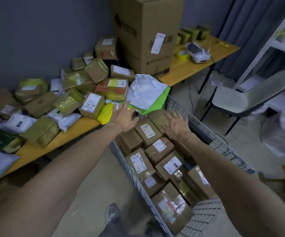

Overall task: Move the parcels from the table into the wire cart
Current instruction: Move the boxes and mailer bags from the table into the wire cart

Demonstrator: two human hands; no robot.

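Starting nearest the wearer, a dark shoe point(112, 213) was recorded on the grey floor beside the wire cart point(205, 216). The cart was found packed with brown parcels point(148, 130), most of them white-labelled. Above its far end two bare arms were extended. The left hand point(123, 117) was noted with fingers straight and spread, nothing held, and its fingertips near a white mailer point(145, 89) lying on a green mailer point(155, 103). The right hand point(176, 124) was noted splayed and empty, palm down over a brown box; contact could not be determined. To the left, the yellow table point(80, 124) was listed as heaped with unmoved parcels point(92, 105). Farther back were entered a tall carton point(147, 31), a tape roll point(182, 54), a white device point(199, 52) and a pale chair point(237, 98).
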